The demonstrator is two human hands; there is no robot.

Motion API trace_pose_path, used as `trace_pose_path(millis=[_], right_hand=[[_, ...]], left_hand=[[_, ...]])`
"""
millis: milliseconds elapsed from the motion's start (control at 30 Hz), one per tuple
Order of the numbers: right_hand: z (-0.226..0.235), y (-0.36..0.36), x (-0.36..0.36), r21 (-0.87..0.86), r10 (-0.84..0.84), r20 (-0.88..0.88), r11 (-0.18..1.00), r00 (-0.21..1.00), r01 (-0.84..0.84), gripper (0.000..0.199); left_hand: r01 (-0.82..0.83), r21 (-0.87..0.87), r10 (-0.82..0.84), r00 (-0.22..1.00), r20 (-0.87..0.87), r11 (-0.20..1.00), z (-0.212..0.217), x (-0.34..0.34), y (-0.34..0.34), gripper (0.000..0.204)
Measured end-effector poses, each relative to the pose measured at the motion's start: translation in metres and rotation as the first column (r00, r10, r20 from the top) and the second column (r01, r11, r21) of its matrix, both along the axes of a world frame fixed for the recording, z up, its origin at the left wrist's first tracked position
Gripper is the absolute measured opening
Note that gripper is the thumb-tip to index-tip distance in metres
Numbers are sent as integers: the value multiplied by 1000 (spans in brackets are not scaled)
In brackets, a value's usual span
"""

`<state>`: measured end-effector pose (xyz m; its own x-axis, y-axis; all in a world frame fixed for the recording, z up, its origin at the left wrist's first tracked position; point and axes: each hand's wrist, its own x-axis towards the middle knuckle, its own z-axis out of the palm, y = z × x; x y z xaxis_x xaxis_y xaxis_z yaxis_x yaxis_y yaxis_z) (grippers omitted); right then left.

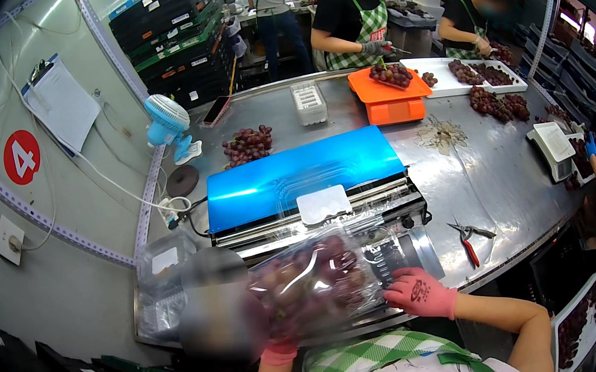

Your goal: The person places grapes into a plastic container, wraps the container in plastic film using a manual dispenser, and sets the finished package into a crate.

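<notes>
The glossy, clear pack of dark red grapes (319, 278) is at the near edge of the worktop (473, 184); a blue-topped machine (304, 174) stands beyond. The left hand (280, 350) is mostly hidden, its grip indeterminable. The right hand (421, 295), half curled, is at the pack's right end, hold unclear. Pruners (469, 247) lie farther right.

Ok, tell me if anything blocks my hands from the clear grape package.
Nothing visible stands between your right hand and the clear grape package; the hand is at its right edge. Your left hand is mostly hidden, so I can't tell there.
</notes>
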<state>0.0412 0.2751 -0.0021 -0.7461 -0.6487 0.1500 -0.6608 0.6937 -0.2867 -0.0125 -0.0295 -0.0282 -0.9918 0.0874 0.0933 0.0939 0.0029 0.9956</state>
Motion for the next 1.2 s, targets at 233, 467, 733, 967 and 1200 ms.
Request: trace_pose_path(millis=[233, 467, 733, 967, 1200], right_hand=[[87, -14, -13, -696, 557, 605, 23, 569, 717, 62], [64, -4, -20, -735, 346, 650, 59, 677, 676, 70], [34, 1, -26, -650, 285, 731, 17, 620, 760, 62], [18, -7, -31, -673, -30, 729, 151, 684, 724, 55], [42, 3, -44, -407, -177, 819, 492, 546, 770, 55]], left_hand=[[133, 990, -695, 708, -125, -42, 91, 0, 68, 55], [111, 336, -142, 987, 69, 935, 79, 1, 76, 28], [-78, 133, 40, 962, 269, 988, 48, -15, 46, 18], [0, -240, 66, 961, 269, 971, 32, -26, 37, 13], [57, -456, 37, 980, 194, 888, 18, -27, 32, 9]])
